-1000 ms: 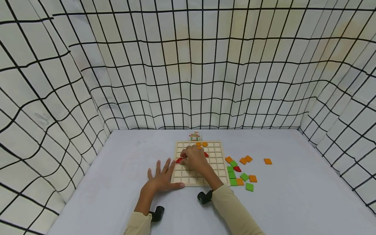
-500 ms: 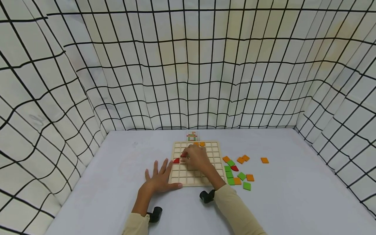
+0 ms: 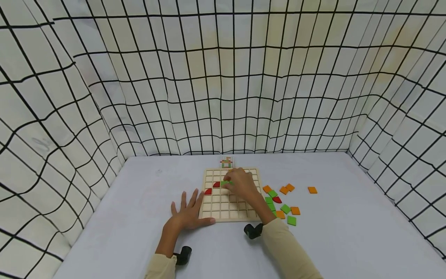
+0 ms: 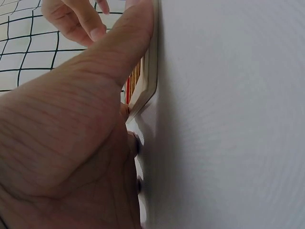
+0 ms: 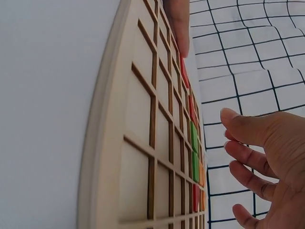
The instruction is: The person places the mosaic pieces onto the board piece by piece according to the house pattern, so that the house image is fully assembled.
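Note:
A wooden grid board (image 3: 223, 214) lies on the table, with two red curved-edged pieces (image 3: 208, 191) and two green square tiles (image 3: 224, 183) set in a stepped line in its cells. My left hand (image 3: 189, 215) lies spread at the board's left side, its thumb along the near left corner. Over the board's far half hovers my right hand (image 3: 241, 183), fingers loosely bent above the green tiles. In the right wrist view this hand (image 5: 271, 162) holds nothing, and another red piece (image 5: 196, 198) and orange pieces (image 5: 202, 175) show beyond the green ones.
Right of the board lie loose orange tiles (image 3: 312, 190), green tiles (image 3: 291, 220) and one red piece (image 3: 277, 200). A small pattern card (image 3: 227, 162) lies behind the board. White walls with black netting (image 3: 223, 97) enclose the table's far side.
My right hand has let go of the second red piece and moved right and up off it, uncovering that piece and the green tiles. The left hand stays in place.

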{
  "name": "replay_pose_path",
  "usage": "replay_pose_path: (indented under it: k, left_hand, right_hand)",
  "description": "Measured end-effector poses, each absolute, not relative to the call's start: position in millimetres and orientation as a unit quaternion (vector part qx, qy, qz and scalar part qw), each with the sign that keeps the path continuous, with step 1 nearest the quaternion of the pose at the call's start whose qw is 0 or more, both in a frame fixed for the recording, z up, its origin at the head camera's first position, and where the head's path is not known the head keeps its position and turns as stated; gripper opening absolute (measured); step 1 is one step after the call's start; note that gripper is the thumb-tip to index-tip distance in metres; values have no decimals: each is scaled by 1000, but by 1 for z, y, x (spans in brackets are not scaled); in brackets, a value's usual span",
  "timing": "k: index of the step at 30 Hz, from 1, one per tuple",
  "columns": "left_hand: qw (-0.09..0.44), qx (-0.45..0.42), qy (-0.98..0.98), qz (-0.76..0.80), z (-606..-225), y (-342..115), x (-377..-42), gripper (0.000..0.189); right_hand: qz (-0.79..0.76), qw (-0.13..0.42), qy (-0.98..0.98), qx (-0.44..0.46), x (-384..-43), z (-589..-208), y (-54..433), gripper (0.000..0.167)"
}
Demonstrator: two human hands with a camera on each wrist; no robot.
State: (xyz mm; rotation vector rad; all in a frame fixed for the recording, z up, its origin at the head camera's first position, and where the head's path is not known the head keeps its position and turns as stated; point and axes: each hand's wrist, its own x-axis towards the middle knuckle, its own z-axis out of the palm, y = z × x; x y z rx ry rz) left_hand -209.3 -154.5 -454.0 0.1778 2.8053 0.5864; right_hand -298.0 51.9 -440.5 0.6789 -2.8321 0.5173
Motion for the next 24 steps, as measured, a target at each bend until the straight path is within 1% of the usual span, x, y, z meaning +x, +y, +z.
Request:
replay_pose_path:
  k: [10, 16, 24]
  left_hand:
    - [141, 64, 967, 204, -455, -154, -207, 110]
    - [148, 58, 964, 214, -456, -155, -208, 111]
    - [146, 61, 964, 213, -452, -154, -208, 109]
  right_hand:
    - [172, 133, -950, 226, -297, -440, 88, 20]
    - [190, 110, -955, 201, -298, -441, 111, 17]
    - [196, 100, -961, 168, -297, -442, 138, 15]
